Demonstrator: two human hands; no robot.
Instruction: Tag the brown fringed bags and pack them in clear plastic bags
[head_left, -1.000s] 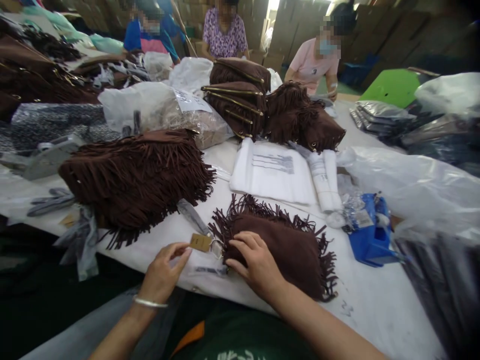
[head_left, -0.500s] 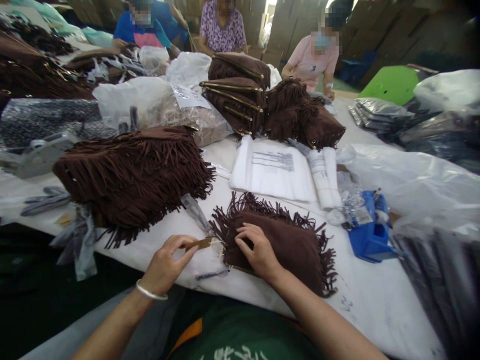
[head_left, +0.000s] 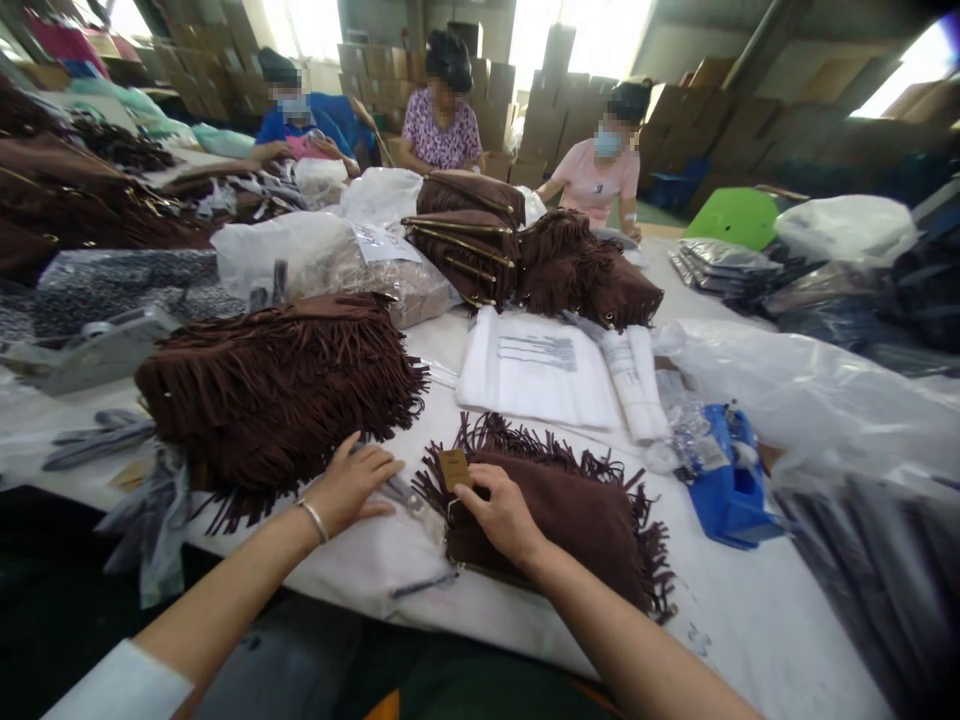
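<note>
A brown fringed bag (head_left: pixel 577 510) lies flat on the white-covered table in front of me. My right hand (head_left: pixel 501 508) rests over its left part and pinches a small tan tag (head_left: pixel 453 469). To the left, my left hand (head_left: pixel 354 487) reaches over a grey strip in a clear wrapper (head_left: pixel 405 495); its fingers are spread, and whether they touch the strip is unclear. Beyond that hand stands a large heap of brown fringed bags (head_left: pixel 277 385). A thin dark strip (head_left: pixel 424 584) lies by the bag's lower left corner.
White printed bags (head_left: pixel 536 370) lie behind the brown bag, with a blue tape dispenser (head_left: pixel 735 490) to the right. Further back are stacked brown bags (head_left: pixel 469 235) and clear plastic (head_left: pixel 825 390). Three people sit or stand across the table.
The tan tag has passed from my left hand to my right hand, up over the bag's fringe. My left hand has opened and moved slightly up and forward. The view has tilted upward.
</note>
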